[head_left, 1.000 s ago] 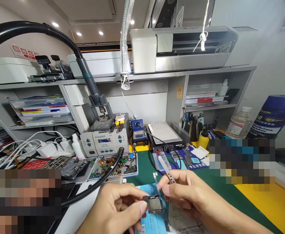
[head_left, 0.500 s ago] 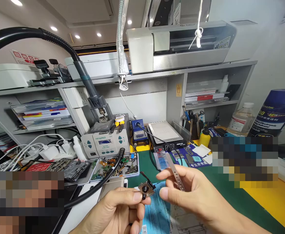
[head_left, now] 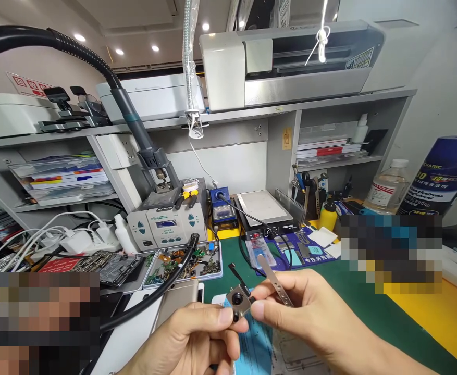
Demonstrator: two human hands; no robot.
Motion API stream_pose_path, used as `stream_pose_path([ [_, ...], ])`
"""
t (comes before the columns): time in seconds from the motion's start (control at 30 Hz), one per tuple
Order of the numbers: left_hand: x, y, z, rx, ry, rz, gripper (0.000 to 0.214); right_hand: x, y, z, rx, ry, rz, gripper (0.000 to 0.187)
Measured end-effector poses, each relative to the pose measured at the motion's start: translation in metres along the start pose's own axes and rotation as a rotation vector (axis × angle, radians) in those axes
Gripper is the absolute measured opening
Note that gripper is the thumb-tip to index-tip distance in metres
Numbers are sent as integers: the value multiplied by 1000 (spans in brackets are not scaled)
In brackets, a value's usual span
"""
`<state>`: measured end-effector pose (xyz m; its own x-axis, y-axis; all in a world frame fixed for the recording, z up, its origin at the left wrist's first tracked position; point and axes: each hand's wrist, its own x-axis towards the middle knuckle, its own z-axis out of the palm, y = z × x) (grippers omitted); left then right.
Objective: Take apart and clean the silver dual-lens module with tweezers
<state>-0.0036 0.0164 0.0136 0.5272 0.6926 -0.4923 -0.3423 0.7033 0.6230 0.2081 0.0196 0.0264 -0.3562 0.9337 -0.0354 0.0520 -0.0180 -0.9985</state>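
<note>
A small metal camera module [head_left: 237, 303] with a round lens and a black flex cable sticking up is pinched between my left hand [head_left: 191, 338] and the thumb and forefinger of my right hand [head_left: 310, 317]. My right hand also carries silver tweezers [head_left: 275, 280], which lie across its fingers and point up and left. Both hands hover over a light blue sheet [head_left: 254, 346] on the green mat [head_left: 337, 297].
A hot-air rework station [head_left: 168, 225] with a black hose, a parts tray [head_left: 181, 263], a soldering stand [head_left: 222, 211] and a heating plate [head_left: 265, 208] stand behind. Phones and white cables lie left; bottles [head_left: 384, 190] and a blue roll [head_left: 443, 174] right.
The module has turned from its flat metal back to its lens side and risen a little. My right fingers, apart half a second ago, have closed on it again.
</note>
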Motion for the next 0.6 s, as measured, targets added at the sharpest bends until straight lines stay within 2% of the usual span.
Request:
stream_pose_path([
  [0.4, -2, -1, -2, 25, 61, -16, 15, -1, -4, 3, -17, -6, -23, 26],
  [0.6, 0, -2, 1, 68, 86, 34, 17, 0, -8, 4, -132, 63, -129, 21],
])
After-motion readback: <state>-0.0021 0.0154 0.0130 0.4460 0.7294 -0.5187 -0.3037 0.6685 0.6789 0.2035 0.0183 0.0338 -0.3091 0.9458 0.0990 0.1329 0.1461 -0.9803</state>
